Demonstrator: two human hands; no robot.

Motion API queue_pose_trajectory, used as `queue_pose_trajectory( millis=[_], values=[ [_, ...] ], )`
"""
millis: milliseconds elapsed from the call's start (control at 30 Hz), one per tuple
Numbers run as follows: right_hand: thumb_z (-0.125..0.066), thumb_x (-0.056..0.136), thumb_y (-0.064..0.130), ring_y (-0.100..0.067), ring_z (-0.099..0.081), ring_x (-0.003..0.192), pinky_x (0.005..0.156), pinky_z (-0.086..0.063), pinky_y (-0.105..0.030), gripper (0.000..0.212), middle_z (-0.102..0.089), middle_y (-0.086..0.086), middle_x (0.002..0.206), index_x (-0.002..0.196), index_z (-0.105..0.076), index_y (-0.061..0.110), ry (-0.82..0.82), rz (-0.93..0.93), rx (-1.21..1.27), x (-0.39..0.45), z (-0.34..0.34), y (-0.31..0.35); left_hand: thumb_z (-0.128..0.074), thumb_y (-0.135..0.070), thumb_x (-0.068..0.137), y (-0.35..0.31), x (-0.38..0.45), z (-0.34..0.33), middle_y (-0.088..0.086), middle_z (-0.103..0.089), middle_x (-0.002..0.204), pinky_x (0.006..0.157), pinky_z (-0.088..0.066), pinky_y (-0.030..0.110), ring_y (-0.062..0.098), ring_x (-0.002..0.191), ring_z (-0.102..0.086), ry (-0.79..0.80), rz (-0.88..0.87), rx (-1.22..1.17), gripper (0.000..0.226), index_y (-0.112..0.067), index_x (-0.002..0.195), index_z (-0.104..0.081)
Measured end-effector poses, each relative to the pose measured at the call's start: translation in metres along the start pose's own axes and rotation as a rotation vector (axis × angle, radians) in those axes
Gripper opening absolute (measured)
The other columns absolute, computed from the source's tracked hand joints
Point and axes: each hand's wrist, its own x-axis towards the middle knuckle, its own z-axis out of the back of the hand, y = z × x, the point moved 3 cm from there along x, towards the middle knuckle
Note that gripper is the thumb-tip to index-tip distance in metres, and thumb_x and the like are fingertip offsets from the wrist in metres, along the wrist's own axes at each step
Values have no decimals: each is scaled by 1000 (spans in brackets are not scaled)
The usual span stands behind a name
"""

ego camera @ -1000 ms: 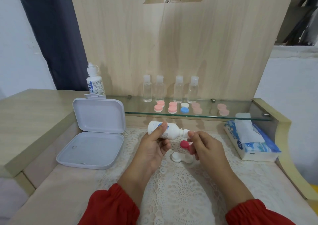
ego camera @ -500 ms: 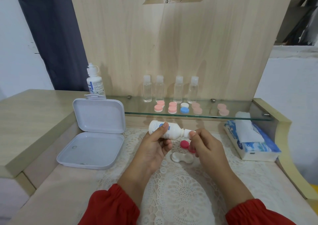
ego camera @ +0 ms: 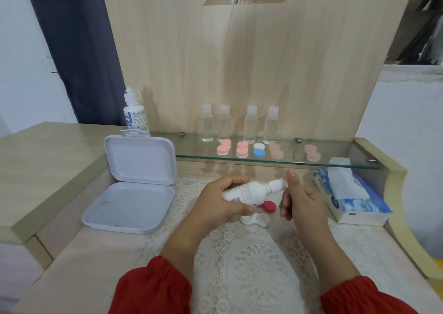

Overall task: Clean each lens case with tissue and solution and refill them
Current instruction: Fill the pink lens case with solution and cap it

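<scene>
Head view: left hand grips sideways solution bottle; right hand half-curled, thumb up.

A white plastic box lies open on the left of the desk, its lid standing up behind its tray. A white lace mat covers the middle of the desk. A glass shelf runs across the back, just in front of a tall wooden board. A strip of brown tape is stuck high up on the board. Left of the board hangs a dark blue curtain, with a white wall beside it. There is more white wall on the far right. The person wears red sleeves.
</scene>
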Motion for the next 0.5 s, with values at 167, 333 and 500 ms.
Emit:
queue_pose_trajectory(
  millis=[167, 333, 500],
  values=[
    [-68, 85, 33, -9, -50, 55, 63, -43, -30, 29, -63, 3, 60, 68, -66, 9, 111, 19, -195, 6, 10, -4, -80, -8, 71, 3, 6, 14, -9, -67, 97, 77, -55, 34, 8, 85, -64, -216, -36, -65, 44, -35, 102, -68],
    [-78, 74, 39, -2, -53, 63, 60, -40, -22, 11, -63, 13, 80, 80, -68, 39, 273, 7, -564, -7, 14, -12, -76, -6, 75, 8, 8, 25, -9, -65, 96, 73, -53, 33, 7, 84, -60, -387, -44, -16, 40, -32, 101, -62],
    [-76, 73, 45, 3, -51, 80, 62, -36, -18, 34, -55, 18, 94, 103, -59, 42, 362, 36, -773, -13, 9, -13, -78, -7, 74, 15, 12, 26, -11, -64, 98, 63, -45, 17, 3, 84, -60, -460, -14, -3, 43, -22, 108, -58]
  ],
)
